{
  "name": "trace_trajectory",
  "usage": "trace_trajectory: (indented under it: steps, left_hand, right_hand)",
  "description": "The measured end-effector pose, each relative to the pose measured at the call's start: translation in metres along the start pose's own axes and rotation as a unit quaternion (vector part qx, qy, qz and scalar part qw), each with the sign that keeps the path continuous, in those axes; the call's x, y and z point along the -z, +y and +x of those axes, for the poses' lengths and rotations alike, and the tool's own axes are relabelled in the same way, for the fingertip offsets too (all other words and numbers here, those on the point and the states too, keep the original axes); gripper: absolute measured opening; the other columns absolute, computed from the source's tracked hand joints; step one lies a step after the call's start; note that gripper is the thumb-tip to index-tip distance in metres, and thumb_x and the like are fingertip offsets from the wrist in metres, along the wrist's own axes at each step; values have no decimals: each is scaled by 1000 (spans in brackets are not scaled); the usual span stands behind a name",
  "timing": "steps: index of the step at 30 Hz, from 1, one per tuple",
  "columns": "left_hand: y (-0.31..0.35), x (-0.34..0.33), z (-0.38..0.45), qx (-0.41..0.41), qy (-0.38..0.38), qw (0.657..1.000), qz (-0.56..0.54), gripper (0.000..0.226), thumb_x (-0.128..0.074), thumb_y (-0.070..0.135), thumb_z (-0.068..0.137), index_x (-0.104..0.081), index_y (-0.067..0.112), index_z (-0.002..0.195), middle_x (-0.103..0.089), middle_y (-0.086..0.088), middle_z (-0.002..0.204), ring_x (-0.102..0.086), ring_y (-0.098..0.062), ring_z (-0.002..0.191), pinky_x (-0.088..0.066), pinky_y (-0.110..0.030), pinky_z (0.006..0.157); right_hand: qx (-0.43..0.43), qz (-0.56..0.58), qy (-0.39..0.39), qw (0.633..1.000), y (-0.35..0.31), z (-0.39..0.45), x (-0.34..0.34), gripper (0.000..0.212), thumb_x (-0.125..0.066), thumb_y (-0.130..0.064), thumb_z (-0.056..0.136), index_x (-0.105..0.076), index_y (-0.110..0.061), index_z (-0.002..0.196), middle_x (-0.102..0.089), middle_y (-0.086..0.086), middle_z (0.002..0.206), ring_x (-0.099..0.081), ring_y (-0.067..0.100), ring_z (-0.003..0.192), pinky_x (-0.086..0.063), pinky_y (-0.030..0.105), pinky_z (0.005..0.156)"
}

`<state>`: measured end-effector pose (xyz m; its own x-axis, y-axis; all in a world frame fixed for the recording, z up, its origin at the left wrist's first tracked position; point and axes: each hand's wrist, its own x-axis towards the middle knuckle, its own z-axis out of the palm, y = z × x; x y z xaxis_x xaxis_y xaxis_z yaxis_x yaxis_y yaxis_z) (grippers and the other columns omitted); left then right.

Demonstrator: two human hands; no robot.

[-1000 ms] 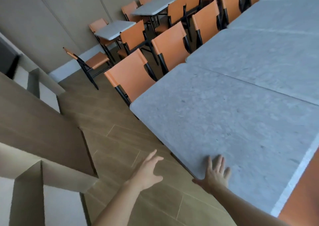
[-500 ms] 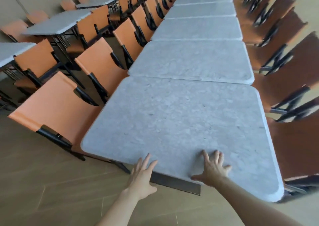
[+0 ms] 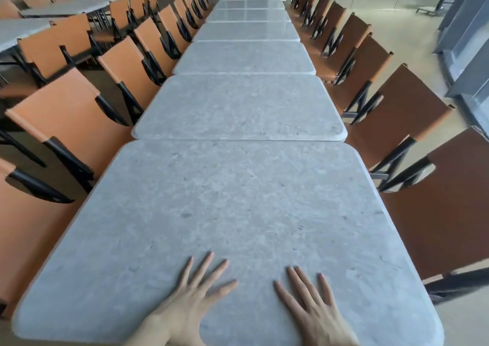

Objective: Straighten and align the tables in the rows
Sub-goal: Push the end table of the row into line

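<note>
Head view: near table (image 3: 238,213) abuts next table (image 3: 238,107).
Left hand (image 3: 185,308): flat, fingers spread, on near edge.
Right hand (image 3: 315,311): flat, fingers spread, alongside.

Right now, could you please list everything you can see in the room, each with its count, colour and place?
nearest table: one, grey speckled top, at the near end of the middle row.
second table: one, grey, right behind the nearest; its right edge sits slightly further in.
further tables: several more, grey, running away in the same row.
left chairs: many, orange with black frames, along the row's left side.
right chairs: many, darker orange-brown, along the right side.
side tables: at least two, grey, far left.
floor: beige, at right.
left hand: flat on the nearest table, fingers spread.
right hand: flat on the same table.
</note>
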<state>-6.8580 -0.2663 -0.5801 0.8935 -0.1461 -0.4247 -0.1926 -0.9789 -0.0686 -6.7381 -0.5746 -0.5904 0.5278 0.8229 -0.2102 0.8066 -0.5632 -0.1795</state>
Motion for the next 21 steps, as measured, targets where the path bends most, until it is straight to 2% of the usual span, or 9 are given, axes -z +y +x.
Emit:
trace_trajectory:
  steps: [1,2,5,8,12,14,16,18,21]
  left_hand:
    - [-2,-4,2,-3,21,1000,9,136,-56,80,39,-21,31,160,-26,-12,164,-9,-44,151,-34,-71,103]
    - [-1,-7,2,-12,39,999,12,134,-57,82,41,-21,31,160,-26,-13,164,-10,-44,151,-34,-71,104]
    - [5,-1,-10,-28,52,998,-17,134,-50,96,47,-15,35,161,-11,-10,169,0,-41,154,-7,-67,113]
    - [5,5,-15,-26,55,997,-45,131,-57,93,53,3,44,159,10,-2,169,23,-34,152,10,-63,117]
    - [2,2,-9,-31,68,996,-56,131,-55,95,53,2,44,159,11,0,169,22,-34,153,10,-63,117]
    - [1,-4,-8,-32,91,994,-60,130,-55,95,53,4,45,158,8,-2,170,20,-34,153,11,-61,117]
    - [2,-1,-10,-46,91,994,-40,131,-54,95,53,8,46,157,3,-3,170,17,-34,154,9,-60,119]
    - [1,0,-11,-25,86,995,-45,130,-55,95,54,11,47,156,2,-3,170,16,-34,154,8,-60,119]
    - [1,4,-7,-28,81,995,-43,130,-55,95,54,10,48,156,2,-3,170,15,-35,154,6,-61,119]
  right_hand:
    - [14,-6,37,999,2,0,-3,91,-57,-56,74,-35,-26,157,-28,14,164,-32,26,149,-21,54,113]
    - [23,-11,53,998,2,0,-3,93,-57,-59,72,-36,-26,156,-33,15,161,-27,25,151,-21,54,113]
    - [20,-25,18,999,-3,-8,0,129,-58,-80,44,-31,-24,158,-30,17,162,-22,29,152,-19,60,113]
    - [-9,-42,-17,999,-8,-11,7,136,-58,-83,43,-21,-26,160,-23,17,164,-13,29,153,-12,61,115]
    - [-2,-24,-36,999,-7,-8,9,135,-59,-83,45,-19,-25,161,-22,18,165,-15,31,154,-11,62,116]
    - [7,-24,-4,1000,-5,-5,10,135,-59,-84,46,-21,-24,160,-25,19,163,-18,32,153,-13,63,115]
    - [17,-48,-3,999,-10,-10,8,134,-57,-84,49,-14,-26,161,-20,19,165,-12,32,154,-11,63,117]
    - [-7,-36,-6,999,-8,-11,10,132,-55,-84,51,-6,-29,161,-12,17,167,-5,31,156,-7,63,120]
    - [-4,-36,-8,999,-9,-7,13,131,-55,-83,52,-4,-30,161,-10,16,168,-4,30,156,-3,62,120]
